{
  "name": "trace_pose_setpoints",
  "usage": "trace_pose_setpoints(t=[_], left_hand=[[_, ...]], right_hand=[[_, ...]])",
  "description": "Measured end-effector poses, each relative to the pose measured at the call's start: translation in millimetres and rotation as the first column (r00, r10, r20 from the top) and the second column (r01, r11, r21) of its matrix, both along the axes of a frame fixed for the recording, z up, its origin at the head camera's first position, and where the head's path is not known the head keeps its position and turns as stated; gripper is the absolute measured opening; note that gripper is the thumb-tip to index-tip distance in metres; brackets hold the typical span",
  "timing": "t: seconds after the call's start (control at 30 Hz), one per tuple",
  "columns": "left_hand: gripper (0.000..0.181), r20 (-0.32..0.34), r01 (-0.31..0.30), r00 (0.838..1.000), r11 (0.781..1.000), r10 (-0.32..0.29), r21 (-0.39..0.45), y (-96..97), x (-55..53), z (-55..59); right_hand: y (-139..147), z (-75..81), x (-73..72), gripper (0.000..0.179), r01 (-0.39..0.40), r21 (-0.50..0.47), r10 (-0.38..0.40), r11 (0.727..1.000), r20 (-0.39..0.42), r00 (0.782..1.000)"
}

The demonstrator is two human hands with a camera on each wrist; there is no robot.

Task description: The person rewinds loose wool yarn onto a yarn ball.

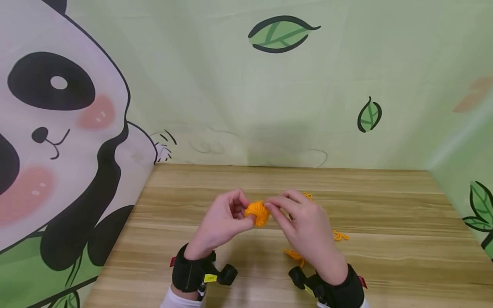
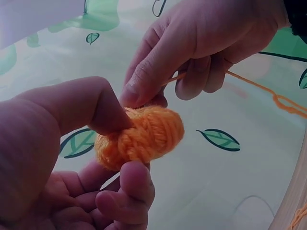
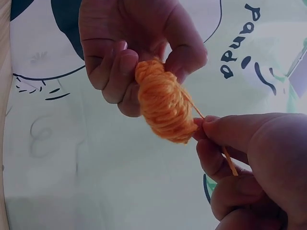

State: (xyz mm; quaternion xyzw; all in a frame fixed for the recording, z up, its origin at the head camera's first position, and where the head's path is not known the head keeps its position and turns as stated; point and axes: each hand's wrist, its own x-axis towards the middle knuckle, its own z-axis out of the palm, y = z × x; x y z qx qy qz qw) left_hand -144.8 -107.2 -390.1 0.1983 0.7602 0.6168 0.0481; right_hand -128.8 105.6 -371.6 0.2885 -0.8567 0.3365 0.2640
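Wood-grained table [image 1: 385, 205], creased green leaf-printed backdrop [image 1: 215, 85]. I log one fuzzy, ridged orange ball [image 1: 257, 214] above the table, pinched in the left hand [image 1: 223, 219]; the right hand [image 1: 310, 222], beside it, pinches a thin yarn strand [image 3: 229, 160]. Loose, curly yarn [image 1: 340, 235] lies on the table.

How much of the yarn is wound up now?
Done, it seems: a plump orange ball with many wraps. In hand: the left hand pinches the ball, and the right hand pinches the strand beside it. To go, probably: the loose yarn on the table. The right arm may hide some, so I can't tell how much.
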Motion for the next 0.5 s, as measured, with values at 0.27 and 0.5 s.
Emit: trace_pose_setpoints(t=[0.27,0.5], left_hand=[[0.016,0.038,0.090,0.995,0.995,-0.092,0.048,-1.1,0.6,-0.3],[0.012,0.015,0.212,0.975,0.950,-0.221,0.231,-2.8,1.2,0.7]], right_hand=[[1.9,-2.0,-1.4,0.017,0.016,-0.004,-0.016,1.000,0.047,0.999],[1.9,-5.2,-4.6,0.015,-0.016,0.048,0.009,0.999,0.148,0.989]])
